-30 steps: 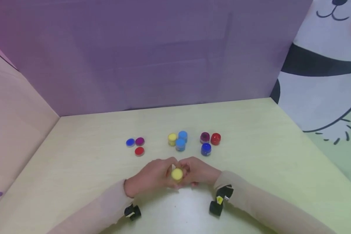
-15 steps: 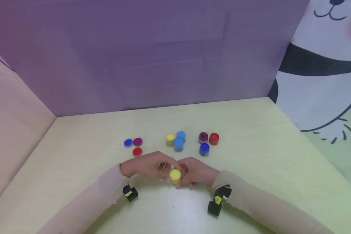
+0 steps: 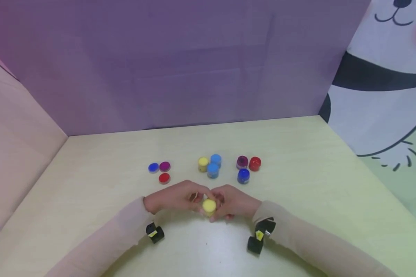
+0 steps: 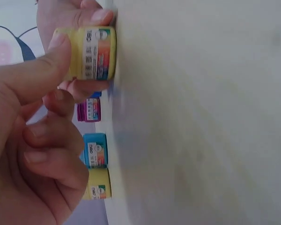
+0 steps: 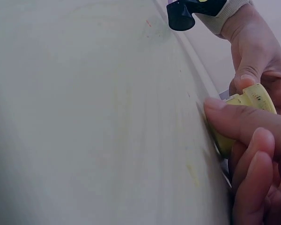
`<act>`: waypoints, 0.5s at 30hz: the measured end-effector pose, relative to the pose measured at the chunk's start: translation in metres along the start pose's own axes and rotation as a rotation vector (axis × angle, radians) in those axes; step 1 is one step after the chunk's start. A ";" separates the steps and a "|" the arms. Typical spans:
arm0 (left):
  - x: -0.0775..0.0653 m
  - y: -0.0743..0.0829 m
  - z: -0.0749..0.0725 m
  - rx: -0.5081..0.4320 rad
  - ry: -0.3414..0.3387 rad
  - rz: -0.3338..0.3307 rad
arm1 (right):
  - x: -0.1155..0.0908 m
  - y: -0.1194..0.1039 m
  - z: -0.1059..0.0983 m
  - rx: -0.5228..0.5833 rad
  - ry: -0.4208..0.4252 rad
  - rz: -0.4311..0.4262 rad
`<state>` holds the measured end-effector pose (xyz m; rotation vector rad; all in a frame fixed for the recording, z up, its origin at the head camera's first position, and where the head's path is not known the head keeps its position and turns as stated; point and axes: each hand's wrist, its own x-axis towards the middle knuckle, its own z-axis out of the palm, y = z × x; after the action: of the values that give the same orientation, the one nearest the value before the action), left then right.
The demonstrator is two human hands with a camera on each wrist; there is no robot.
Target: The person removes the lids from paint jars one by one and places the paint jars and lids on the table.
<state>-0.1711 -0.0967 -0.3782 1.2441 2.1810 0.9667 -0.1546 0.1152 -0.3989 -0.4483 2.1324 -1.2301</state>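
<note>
Head view: the left hand [image 3: 178, 195] pinches the lid of a yellow jar [image 3: 209, 207] between thumb and fingers, nearly closed; the right hand [image 3: 235, 202] has its fingers curled round the jar's body; the jar is upright at the near middle of the tabletop [image 3: 97, 173], though I cannot tell whether it touches; beyond it stand another yellow jar [image 3: 203, 164] and two light-blue jars [image 3: 213, 170]; three loose lids [image 3: 164, 178] lie to the left.

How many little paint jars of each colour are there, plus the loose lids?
Yellow paint jars: 2
Light blue paint jars: 2
Purple paint jar: 1
Red paint jar: 1
Dark blue paint jar: 1
Loose lids: 3
Total: 10
</note>
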 end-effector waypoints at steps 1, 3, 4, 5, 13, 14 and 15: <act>0.000 0.000 0.001 0.006 0.012 -0.001 | 0.000 0.000 0.000 0.004 0.000 0.000; -0.001 0.002 0.003 0.016 0.038 -0.008 | -0.001 0.000 0.000 0.007 0.000 -0.002; -0.001 0.002 0.004 0.027 0.053 -0.011 | -0.001 0.000 0.000 0.004 0.001 0.000; -0.002 0.003 0.005 0.037 0.070 -0.018 | -0.001 -0.001 0.000 0.002 0.005 0.001; -0.005 0.014 0.017 0.153 0.211 -0.164 | 0.000 -0.001 0.001 -0.029 0.012 0.011; -0.005 0.016 0.018 0.154 0.219 -0.179 | 0.000 -0.001 0.001 -0.027 0.012 0.012; -0.005 0.017 0.019 0.152 0.224 -0.198 | 0.000 -0.001 0.001 -0.025 0.011 0.013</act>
<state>-0.1463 -0.0886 -0.3774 0.9986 2.5379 0.9106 -0.1539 0.1142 -0.3983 -0.4389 2.1592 -1.2022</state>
